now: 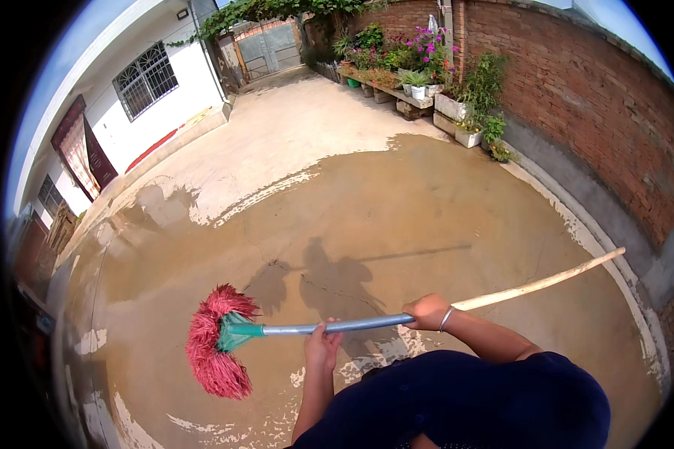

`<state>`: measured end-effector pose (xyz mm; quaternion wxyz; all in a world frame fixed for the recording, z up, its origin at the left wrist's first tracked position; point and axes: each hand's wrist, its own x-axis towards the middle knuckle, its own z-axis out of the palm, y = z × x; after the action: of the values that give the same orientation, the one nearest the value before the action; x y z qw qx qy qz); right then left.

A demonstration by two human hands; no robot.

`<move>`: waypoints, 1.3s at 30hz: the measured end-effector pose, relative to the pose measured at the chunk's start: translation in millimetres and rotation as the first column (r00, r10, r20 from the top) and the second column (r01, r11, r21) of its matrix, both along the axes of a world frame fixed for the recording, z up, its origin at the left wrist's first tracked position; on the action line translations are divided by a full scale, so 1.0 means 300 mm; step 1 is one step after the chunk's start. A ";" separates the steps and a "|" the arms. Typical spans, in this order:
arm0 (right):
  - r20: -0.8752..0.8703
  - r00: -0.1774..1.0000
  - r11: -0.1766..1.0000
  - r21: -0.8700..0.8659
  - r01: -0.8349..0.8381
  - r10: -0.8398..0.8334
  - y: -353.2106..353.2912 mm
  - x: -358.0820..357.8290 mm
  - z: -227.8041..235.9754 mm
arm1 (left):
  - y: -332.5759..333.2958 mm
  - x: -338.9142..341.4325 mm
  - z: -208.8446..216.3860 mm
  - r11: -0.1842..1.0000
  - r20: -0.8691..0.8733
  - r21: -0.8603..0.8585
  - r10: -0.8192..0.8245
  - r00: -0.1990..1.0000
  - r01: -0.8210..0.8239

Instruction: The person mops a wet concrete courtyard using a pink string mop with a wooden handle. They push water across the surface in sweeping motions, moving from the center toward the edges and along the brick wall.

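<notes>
A broom (pixel 221 344) with shaggy red bristles and a green head is held crosswise in front of me, off the ground, its bristles to the left. Its handle (pixel 367 323) is blue-grey metal near the head and bare pale wood toward the far right end. Around the metal part, close to the head, are the fingers of my left hand (pixel 323 348). My right hand (pixel 427 311), with a silver bangle at the wrist, is closed round the handle where the metal meets the wood.
Brown wet concrete (pixel 397 202) spreads around me, with dry pale concrete (pixel 277 127) beyond. A brick wall (pixel 577 97) runs along the right. Potted plants (pixel 418 84) stand on a ledge before it. At left is a white house (pixel 112 97); a metal gate (pixel 269 51) closes the back.
</notes>
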<state>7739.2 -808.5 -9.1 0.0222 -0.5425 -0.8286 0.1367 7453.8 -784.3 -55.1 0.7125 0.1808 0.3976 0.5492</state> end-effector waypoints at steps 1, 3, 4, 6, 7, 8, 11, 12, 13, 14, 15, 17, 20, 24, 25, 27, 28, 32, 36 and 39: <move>-0.007 1.000 1.000 0.011 0.029 -0.029 0.109 -0.015 0.012 | 0.127 0.000 0.005 0.999 0.024 -0.018 -0.026 0.999 0.026; -0.030 0.998 0.996 0.068 0.049 -0.047 0.316 -0.025 0.011 | 0.369 -0.023 0.008 0.995 0.046 -0.054 -0.076 0.996 0.078; -0.053 0.997 0.994 0.096 0.059 -0.054 0.422 -0.037 0.004 | 0.496 -0.037 0.015 0.994 0.053 -0.031 -0.103 0.993 0.105; -0.060 0.995 0.988 0.130 0.084 -0.077 0.633 -0.061 0.001 | 0.747 -0.050 0.017 0.988 0.076 0.017 -0.152 0.985 0.151; -0.059 0.995 0.985 0.146 0.092 -0.084 0.748 -0.073 -0.009 | 0.881 -0.061 0.007 0.988 0.076 0.018 -0.154 0.985 0.153; -0.091 0.993 0.987 0.136 0.089 -0.077 0.879 -0.086 -0.033 | 1.018 -0.074 -0.006 0.988 0.077 0.018 -0.152 0.985 0.151; -0.071 0.994 0.988 0.123 0.094 -0.086 1.291 -0.133 -0.052 | 1.406 -0.144 -0.050 0.993 0.063 -0.041 -0.106 0.992 0.109; -0.083 0.995 0.995 0.080 0.052 -0.045 1.400 -0.195 -0.057 | 1.537 -0.179 -0.038 0.995 0.049 -0.064 -0.075 0.996 0.078; -0.071 0.996 0.998 0.028 0.057 -0.054 1.545 -0.231 -0.051 | 1.682 -0.207 -0.024 0.998 0.053 -0.024 -0.052 0.997 0.053; -0.072 0.997 0.996 0.079 0.030 -0.024 1.724 -0.247 -0.034 | 1.827 -0.237 -0.008 1.000 0.058 0.016 -0.027 0.998 0.027; -0.082 0.997 0.995 0.103 0.016 -0.008 1.883 -0.264 -0.026 | 1.949 -0.273 0.003 1.000 0.054 0.027 -0.013 0.998 0.012; -0.074 0.997 0.997 0.073 -0.022 0.027 2.179 -0.322 -0.017 | 2.190 -0.344 0.023 0.999 0.031 0.022 0.048 0.998 -0.048; -0.080 0.994 0.996 0.034 -0.076 0.079 2.588 -0.425 -0.022 | 2.522 -0.445 -0.011 0.992 0.028 0.039 0.119 0.992 -0.120; -0.122 0.989 0.997 0.023 -0.075 0.078 3.173 -0.525 -0.077 | 3.056 -0.524 -0.022 0.985 -0.006 0.015 0.170 0.985 -0.170; -0.110 0.991 0.997 0.026 -0.075 0.078 3.302 -0.553 -0.074 | 3.211 -0.549 -0.018 0.985 -0.018 0.011 0.174 0.985 -0.174; -0.073 0.994 0.997 0.005 -0.076 0.077 3.522 -0.593 -0.060 | 3.457 -0.619 -0.043 0.996 0.002 -0.023 0.088 0.996 -0.088; -0.043 0.998 0.999 -0.023 -0.044 0.043 3.631 -0.604 -0.033 | 3.586 -0.635 -0.049 0.998 0.009 -0.035 0.048 0.999 -0.047; -0.072 0.997 0.999 0.034 0.017 -0.015 4.042 -0.652 -0.010 | 4.093 -0.665 0.004 0.997 0.035 -0.045 -0.067 0.997 0.069; -0.126 0.991 0.997 0.062 0.043 -0.035 4.502 -0.679 -0.069 | 4.597 -0.686 -0.027 0.994 0.034 -0.051 -0.092 0.995 0.093; -0.138 0.990 0.989 0.142 0.025 -0.005 4.925 -0.712 -0.104 | 5.004 -0.738 -0.068 0.996 0.033 -0.041 -0.078 0.996 0.080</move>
<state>7525.7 668.9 -40.4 0.1194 -0.5350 -0.8286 0.1135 7232.4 716.9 -75.6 0.7434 0.1727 0.3905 0.5148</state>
